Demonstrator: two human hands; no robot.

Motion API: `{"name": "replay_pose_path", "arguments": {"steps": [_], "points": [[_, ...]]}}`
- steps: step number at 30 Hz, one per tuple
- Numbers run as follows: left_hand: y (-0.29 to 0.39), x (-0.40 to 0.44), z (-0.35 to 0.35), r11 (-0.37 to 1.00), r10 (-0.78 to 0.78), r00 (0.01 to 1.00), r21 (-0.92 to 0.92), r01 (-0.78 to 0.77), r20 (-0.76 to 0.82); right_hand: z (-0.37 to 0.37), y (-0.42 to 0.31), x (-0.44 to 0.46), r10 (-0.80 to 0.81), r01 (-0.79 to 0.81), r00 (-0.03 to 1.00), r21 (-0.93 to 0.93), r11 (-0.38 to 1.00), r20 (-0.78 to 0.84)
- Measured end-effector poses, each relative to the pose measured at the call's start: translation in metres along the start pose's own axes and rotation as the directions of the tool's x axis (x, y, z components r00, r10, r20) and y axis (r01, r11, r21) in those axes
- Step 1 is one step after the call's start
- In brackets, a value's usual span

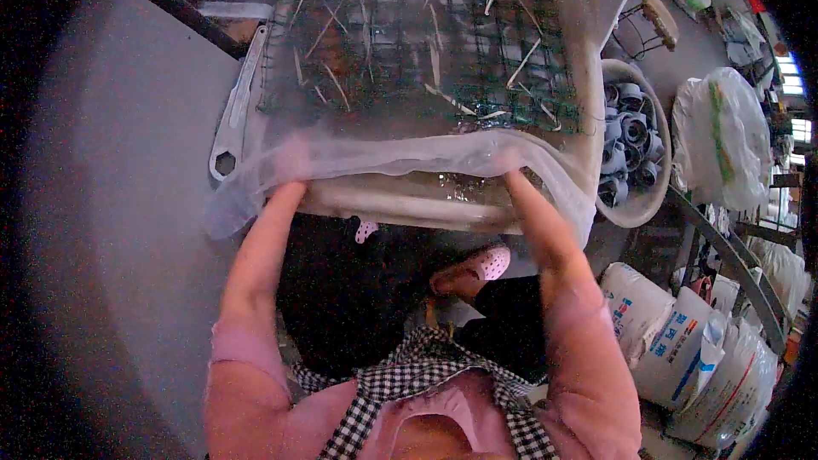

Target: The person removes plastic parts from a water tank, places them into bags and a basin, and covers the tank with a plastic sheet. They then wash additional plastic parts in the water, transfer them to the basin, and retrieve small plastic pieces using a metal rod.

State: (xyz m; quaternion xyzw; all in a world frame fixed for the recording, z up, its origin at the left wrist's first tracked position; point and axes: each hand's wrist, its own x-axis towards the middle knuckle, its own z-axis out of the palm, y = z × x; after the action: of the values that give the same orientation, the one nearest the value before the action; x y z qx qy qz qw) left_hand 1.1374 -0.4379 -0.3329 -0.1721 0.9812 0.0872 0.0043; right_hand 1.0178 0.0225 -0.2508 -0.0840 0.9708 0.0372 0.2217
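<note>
A translucent plastic bag (400, 158) stretches across the near end of a large pale tub (392, 206). My left hand (294, 158) grips it at the left, and my right hand (509, 158) grips it at the right. Both hands are blurred and partly veiled by the plastic, so single fingers do not show. The bag's loose ends hang past each wrist. Beyond it, a dark green mesh (400, 51) with pale thin strips lies in the tub, over what looks like water.
A large wrench (239, 106) lies along the tub's left side. To the right stands a round basin (660, 183) of grey pipe fittings (629, 140). Farther right are a clear plastic bag (722, 136), a stool (660, 21), a metal rail (724, 247) and white printed sacks (682, 349).
</note>
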Motion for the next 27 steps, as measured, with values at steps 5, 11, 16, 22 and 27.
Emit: {"name": "replay_pose_path", "arguments": {"steps": [5,11,16,22,27], "points": [[0.034,-0.009,-0.051,0.905,-0.368,0.897,-0.125,0.406,0.246,-0.005,-0.001,0.021,-0.087,0.041,0.979,0.239,0.97,0.184],[0.022,-0.008,-0.029,0.998,0.054,0.996,-0.028,-0.056,-0.07,-0.022,0.003,0.018,-0.357,0.154,0.859,0.481,0.863,0.366],[0.041,-0.011,-0.061,0.994,0.093,0.994,-0.057,-0.096,-0.056,-0.022,-0.031,0.013,-0.408,0.327,0.898,0.372,0.869,0.163],[0.056,-0.014,-0.101,0.987,0.056,0.985,-0.159,-0.03,0.164,0.003,-0.114,0.001,-0.49,0.495,0.868,0.232,0.838,-0.081],[0.023,-0.007,-0.038,0.993,-0.041,0.997,-0.108,0.049,0.07,0.032,-0.158,0.002,-0.48,0.505,0.863,0.225,0.833,-0.161]]}}
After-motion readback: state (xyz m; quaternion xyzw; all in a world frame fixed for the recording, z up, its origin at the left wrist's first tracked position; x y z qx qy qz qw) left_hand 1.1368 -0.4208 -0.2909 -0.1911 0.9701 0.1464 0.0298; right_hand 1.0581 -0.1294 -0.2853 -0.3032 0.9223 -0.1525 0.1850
